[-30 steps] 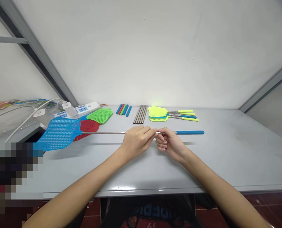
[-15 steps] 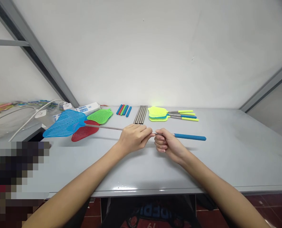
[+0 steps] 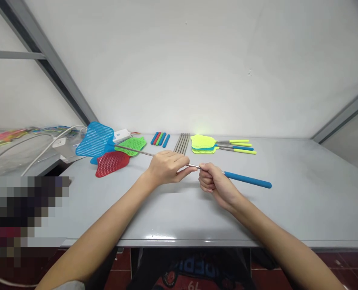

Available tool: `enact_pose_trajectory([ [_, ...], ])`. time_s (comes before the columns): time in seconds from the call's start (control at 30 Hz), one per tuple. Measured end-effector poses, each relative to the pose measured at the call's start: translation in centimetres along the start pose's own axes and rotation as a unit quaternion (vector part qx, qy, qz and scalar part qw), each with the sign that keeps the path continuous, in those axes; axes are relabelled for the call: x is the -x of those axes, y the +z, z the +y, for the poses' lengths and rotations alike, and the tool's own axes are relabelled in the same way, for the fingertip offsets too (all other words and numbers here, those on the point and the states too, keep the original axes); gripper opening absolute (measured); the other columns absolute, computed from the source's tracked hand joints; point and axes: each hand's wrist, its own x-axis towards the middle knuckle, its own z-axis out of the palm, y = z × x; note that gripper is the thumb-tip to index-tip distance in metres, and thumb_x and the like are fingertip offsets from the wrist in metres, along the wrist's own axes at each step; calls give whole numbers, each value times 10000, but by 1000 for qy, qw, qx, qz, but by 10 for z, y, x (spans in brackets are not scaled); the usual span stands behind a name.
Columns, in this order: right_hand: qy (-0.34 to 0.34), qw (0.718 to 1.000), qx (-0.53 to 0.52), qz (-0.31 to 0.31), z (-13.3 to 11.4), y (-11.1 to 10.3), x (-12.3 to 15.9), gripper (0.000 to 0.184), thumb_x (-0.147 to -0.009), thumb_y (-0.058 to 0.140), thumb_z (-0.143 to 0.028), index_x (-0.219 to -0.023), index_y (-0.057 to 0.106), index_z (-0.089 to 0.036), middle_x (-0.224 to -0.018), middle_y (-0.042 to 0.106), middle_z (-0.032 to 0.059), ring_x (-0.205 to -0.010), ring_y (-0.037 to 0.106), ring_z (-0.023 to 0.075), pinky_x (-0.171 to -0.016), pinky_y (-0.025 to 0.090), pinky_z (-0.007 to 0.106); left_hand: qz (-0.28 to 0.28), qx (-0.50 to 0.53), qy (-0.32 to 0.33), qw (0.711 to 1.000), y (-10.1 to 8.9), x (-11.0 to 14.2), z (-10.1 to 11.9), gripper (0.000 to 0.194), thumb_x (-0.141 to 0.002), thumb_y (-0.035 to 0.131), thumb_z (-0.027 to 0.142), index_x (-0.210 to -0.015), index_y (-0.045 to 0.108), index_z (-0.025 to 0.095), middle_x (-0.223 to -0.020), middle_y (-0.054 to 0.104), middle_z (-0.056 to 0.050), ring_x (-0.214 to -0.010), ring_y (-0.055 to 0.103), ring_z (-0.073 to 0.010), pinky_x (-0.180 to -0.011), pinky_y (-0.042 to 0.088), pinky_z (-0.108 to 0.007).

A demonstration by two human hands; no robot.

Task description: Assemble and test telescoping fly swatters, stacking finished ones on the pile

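My left hand (image 3: 167, 168) pinches the steel shaft of a long fly swatter (image 3: 155, 154) between thumb and fingers. My right hand (image 3: 213, 183) is closed around the same shaft just ahead of its blue foam grip (image 3: 247, 179). The swatter's blue mesh head (image 3: 94, 139) is lifted at the far left, above a red mesh swatter head (image 3: 111, 163) and a green one (image 3: 132, 145). The shaft slopes down from the head toward the grip. Part of the shaft is hidden inside my right fist.
A row of coloured foam grips (image 3: 160, 139), several steel rods (image 3: 182, 143) and yellow-green swatters (image 3: 204, 141) lie along the far edge of the grey table (image 3: 287, 193). A white power strip (image 3: 121, 135) and cable (image 3: 43, 153) are at the left.
The blue swatter head has risen and swung toward the far side, and the grip end now slants down to the right. Both hands stay on the shaft.
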Motion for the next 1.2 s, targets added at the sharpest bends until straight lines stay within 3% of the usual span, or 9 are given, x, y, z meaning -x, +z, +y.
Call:
enact_pose_trajectory([
  [0.23,-2,1000,-3,29,0,1,-2,313,-722,432,-289,-511,222,-194,-464,101,-80,-404,74,58,-382,93,224,12,-3,28,1000,11,4,-14,278,-754,451,412,-593,457,185,-466,523,44,-452,486,-86,-480,291,-226],
  [0.6,-16,997,-26,78,2,2,-3,319,-701,432,-256,-482,207,-197,-434,110,-83,-387,78,54,-382,91,235,19,-21,50,998,9,2,-18,299,-756,452,421,-573,454,184,-445,510,49,-424,482,-79,-460,283,-223],
  [1.2,-31,996,-32,81,0,3,-1,338,-698,444,-237,-471,198,-196,-422,111,-83,-377,83,50,-381,82,239,14,-29,58,998,7,4,-25,322,-764,441,433,-559,449,184,-445,507,43,-446,496,-81,-478,304,-215],
])
